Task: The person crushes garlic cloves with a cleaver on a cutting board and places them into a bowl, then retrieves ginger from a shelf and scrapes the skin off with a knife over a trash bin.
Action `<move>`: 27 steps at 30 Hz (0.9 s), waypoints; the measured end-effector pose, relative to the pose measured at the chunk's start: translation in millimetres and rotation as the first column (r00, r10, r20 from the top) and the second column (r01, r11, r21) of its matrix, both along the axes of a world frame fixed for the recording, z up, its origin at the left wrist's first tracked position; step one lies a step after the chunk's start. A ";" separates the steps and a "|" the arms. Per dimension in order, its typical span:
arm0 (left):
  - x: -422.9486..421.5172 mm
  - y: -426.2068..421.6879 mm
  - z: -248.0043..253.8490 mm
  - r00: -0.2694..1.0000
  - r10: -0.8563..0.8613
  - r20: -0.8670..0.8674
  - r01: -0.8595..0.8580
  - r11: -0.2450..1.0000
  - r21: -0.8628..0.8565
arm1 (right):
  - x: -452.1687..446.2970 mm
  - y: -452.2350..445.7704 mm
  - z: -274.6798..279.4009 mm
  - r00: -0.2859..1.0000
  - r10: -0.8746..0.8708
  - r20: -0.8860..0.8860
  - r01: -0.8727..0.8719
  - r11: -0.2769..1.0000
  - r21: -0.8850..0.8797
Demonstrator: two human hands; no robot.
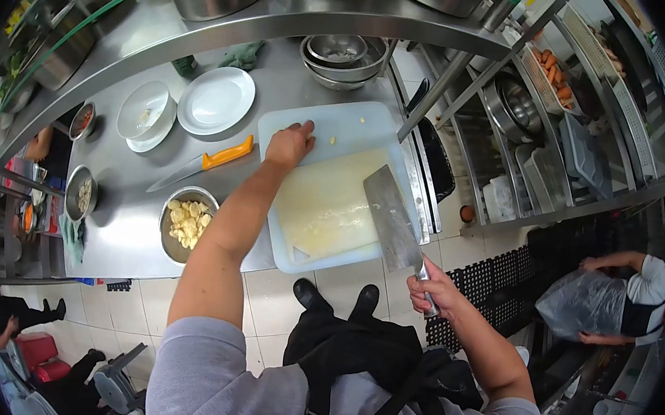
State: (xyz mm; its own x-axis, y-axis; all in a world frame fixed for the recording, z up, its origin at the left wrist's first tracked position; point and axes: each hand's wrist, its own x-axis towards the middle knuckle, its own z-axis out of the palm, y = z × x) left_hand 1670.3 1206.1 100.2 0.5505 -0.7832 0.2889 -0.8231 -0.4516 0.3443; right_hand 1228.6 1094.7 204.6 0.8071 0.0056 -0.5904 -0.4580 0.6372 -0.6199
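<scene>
My right hand (pixel 432 290) grips the handle of a cleaver (pixel 393 221), its broad blade over the right side of the cutting board (pixel 287 260). The pale blue-white board has a yellowish, wet-looking area in its middle. On the board's upper left part rests my left hand (pixel 290 144), fingers bent in; whatever they hold, if anything, is hidden. Small pale pieces (pixel 333 140) lie just right of it. A metal bowl (pixel 174 252) of what look like peeled garlic cloves (pixel 188 222) stands left of the board, beside my left forearm.
A yellow-handled knife (pixel 228 153) lies left of the board. Behind it are white plates (pixel 216 100) and a bowl (pixel 142 109). Stacked metal bowls (pixel 341 72) stand at the back under a steel shelf (pixel 286 23). At right, a person holds a plastic bag (pixel 582 305).
</scene>
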 end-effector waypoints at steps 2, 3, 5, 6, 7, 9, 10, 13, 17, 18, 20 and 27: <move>-6.2 4.7 3.3 0.994 0.066 -0.087 -0.072 0.995 -0.064 | 1.2 -5.6 2.6 1.000 0.006 0.002 -0.006 1.000 -0.010; -21.2 6.0 14.2 0.967 0.090 -0.238 -0.134 0.975 -0.177 | 2.7 -9.4 4.9 1.000 0.002 0.002 -0.002 1.000 -0.019; -68.5 10.1 37.9 0.878 0.108 -0.466 -0.210 0.962 -0.173 | 0.3 -17.5 5.7 1.000 -0.013 -0.010 0.013 1.000 -0.021; -95.2 10.4 21.1 0.959 0.061 -0.275 -0.126 0.966 -0.224 | -2.3 -21.8 5.8 0.999 -0.033 -0.027 0.032 0.999 -0.028; -123.0 14.0 11.0 0.968 0.006 -0.249 -0.054 0.981 -0.187 | -3.8 -26.5 4.7 1.000 -0.021 -0.021 0.020 0.999 -0.026; -156.6 20.1 6.2 0.975 -0.038 -0.219 0.008 0.990 -0.139 | -5.5 -32.4 0.2 1.000 -0.003 0.001 0.003 0.998 -0.068; -167.5 21.2 5.7 0.992 -0.030 -0.118 0.018 0.995 -0.102 | -6.9 -35.6 -0.9 1.000 0.003 0.005 -0.003 0.998 -0.059; -180.2 23.8 22.1 0.998 -0.003 -0.060 0.001 0.999 -0.033 | -12.6 -43.4 -4.6 0.999 0.043 0.029 -0.041 0.998 -0.056; -143.7 26.8 21.1 0.980 0.024 -0.199 -0.064 0.978 -0.196 | -18.2 -51.9 -6.6 0.996 0.067 0.057 -0.064 0.997 -0.046; -120.7 24.9 19.8 0.959 0.126 -0.255 -0.178 0.965 -0.192 | -21.9 -51.2 -6.8 0.996 0.072 0.055 -0.069 0.996 -0.051; -82.5 19.8 25.0 0.914 0.299 -0.273 -0.330 0.941 -0.075 | -31.1 -49.6 -6.6 0.997 0.056 0.047 -0.053 0.997 -0.049; -35.2 -17.3 10.7 0.947 0.225 -0.228 -0.170 0.957 0.236 | -56.2 -47.6 -0.9 0.999 0.002 0.050 0.003 0.996 -0.088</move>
